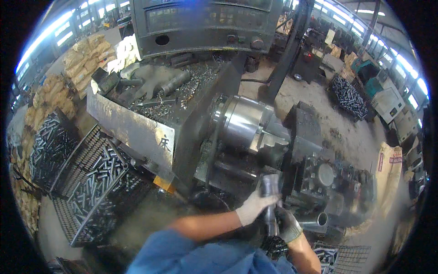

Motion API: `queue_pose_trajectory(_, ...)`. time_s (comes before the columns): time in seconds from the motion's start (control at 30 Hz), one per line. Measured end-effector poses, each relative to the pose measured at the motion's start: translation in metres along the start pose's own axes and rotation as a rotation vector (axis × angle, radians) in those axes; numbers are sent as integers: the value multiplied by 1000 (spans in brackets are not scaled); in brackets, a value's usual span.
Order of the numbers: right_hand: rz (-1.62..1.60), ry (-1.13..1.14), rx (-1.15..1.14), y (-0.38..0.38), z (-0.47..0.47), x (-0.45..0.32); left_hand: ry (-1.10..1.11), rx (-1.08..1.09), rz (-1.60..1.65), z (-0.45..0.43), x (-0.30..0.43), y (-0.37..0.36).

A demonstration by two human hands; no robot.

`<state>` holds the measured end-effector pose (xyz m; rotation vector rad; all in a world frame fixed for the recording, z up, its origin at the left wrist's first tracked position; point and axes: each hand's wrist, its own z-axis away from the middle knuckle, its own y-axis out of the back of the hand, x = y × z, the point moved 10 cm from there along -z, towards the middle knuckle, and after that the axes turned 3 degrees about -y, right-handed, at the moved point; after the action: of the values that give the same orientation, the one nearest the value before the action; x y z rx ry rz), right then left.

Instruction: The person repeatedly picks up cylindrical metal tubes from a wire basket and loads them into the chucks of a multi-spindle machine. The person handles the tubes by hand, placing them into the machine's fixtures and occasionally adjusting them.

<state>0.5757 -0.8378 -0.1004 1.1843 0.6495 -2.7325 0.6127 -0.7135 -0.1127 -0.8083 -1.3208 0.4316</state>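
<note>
My left hand (255,207), in a white glove, is closed around the upper part of a dark, shiny metal cylinder (270,185) below the lathe chuck. My right hand (288,224), in a darker, soiled glove, is at the lower right, close against a narrower metal tube (270,221). Blur hides whether the cylinder and tube are one piece, and the right fingers are partly hidden. The lathe's steel chuck (241,120) with its stepped jaws (273,140) lies above my hands. To the right is the tool turret (325,174), with an open pipe end (322,219) below it.
A metal tray (133,126) with chips, a glove (155,78) and a cylinder stands at upper left. Mesh bins (73,226) hold short metal tubes at left; another wire basket (356,257) is at lower right. The control panel (205,30) rises ahead, with a dark post (291,51) beside it.
</note>
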Motion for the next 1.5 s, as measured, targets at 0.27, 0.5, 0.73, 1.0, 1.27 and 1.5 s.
queue_pose_trajectory(0.27,1017,254,412,98,-34,83,275,274,52,24,-64,36)
queue_pose_trajectory(0.5,1207,-448,382,301,252,96,247,266,337,34,-78,53)
queue_pose_trajectory(0.73,662,251,842,263,171,5,317,140,143,35,-68,43)
queue_pose_trajectory(1.0,1390,865,300,18,69,-47,480,-39,-116,78,-30,-13)
queue_pose_trajectory(1.27,1582,348,557,13,-52,0,125,277,73,39,19,77)
queue_pose_trajectory(1.5,479,222,229,-1,-32,-79,-110,289,327,3,62,65)
